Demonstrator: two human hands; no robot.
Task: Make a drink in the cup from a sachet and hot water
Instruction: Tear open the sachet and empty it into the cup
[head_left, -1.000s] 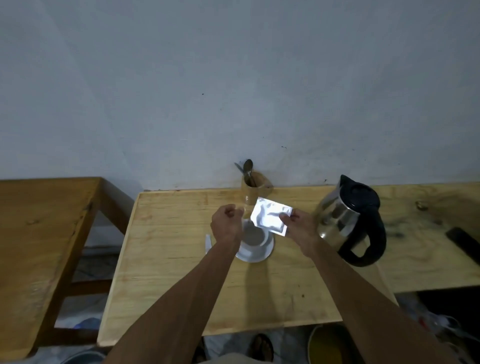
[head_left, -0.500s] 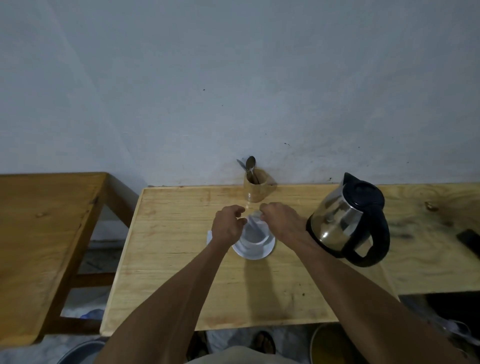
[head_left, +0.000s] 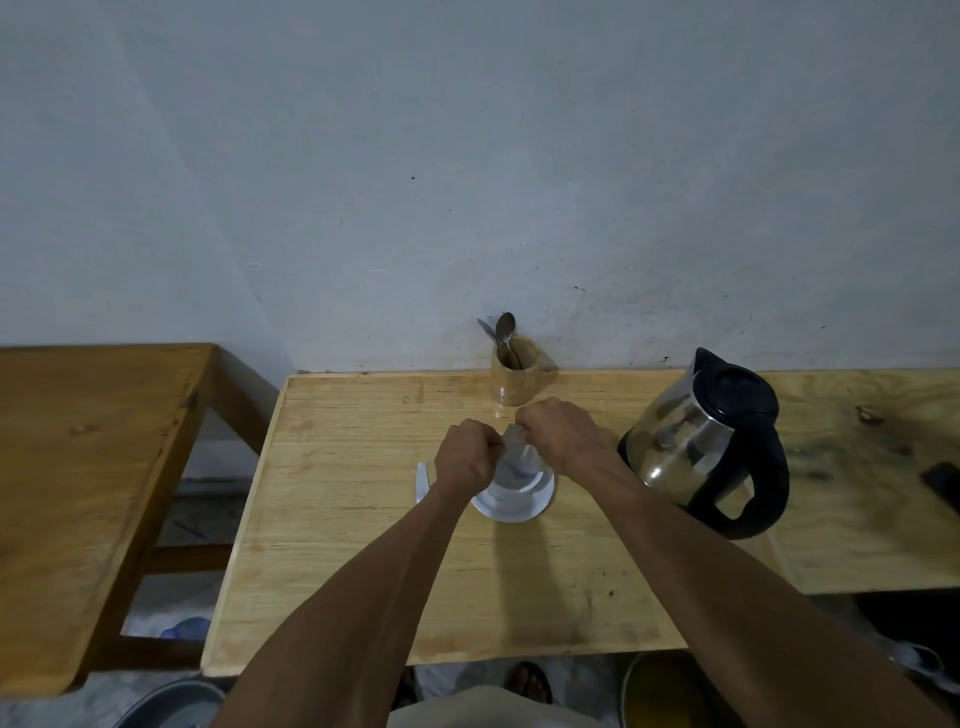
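A white cup (head_left: 519, 474) stands on a white saucer (head_left: 511, 505) in the middle of the wooden table (head_left: 363, 545). Both my hands hover right above it and pinch a silvery sachet (head_left: 515, 441) between them, its lower end pointing into the cup. My left hand (head_left: 467, 454) grips the sachet's left side and my right hand (head_left: 558, 434) grips its top right. The cup is mostly hidden by the sachet and my fingers. A steel kettle (head_left: 696, 441) with a black handle and lid stands to the right.
A wooden holder (head_left: 517, 376) with a spoon (head_left: 505, 330) stands at the wall behind the cup. A small white torn strip (head_left: 422, 480) lies left of the saucer. A dark flat object (head_left: 943, 486) lies at the far right. A second wooden table (head_left: 78, 467) stands left.
My right hand brought the sachet from up beside the kettle down over the cup. My left hand now grips it too, and the sachet is tipped into the cup.
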